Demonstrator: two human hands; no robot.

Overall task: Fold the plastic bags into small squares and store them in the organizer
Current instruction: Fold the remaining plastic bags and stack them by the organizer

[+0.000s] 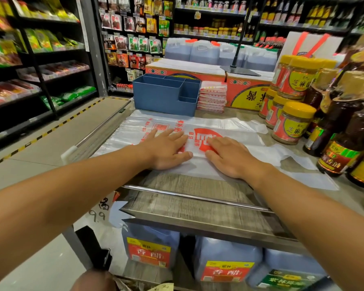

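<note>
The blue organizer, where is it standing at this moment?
In the head view the blue organizer stands at the far side of the table, left of centre, just behind the flat plastic bag and directly left of the stack of folded bags.

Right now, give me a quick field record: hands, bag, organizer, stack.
left hand: flat, palm down on bag
right hand: flat, palm down on bag
bag: spread on table, not yet folded small
organizer: blue, behind bag, visible compartments look empty
stack of folded bags: right of organizer, touching it
jars: right of bag
</note>
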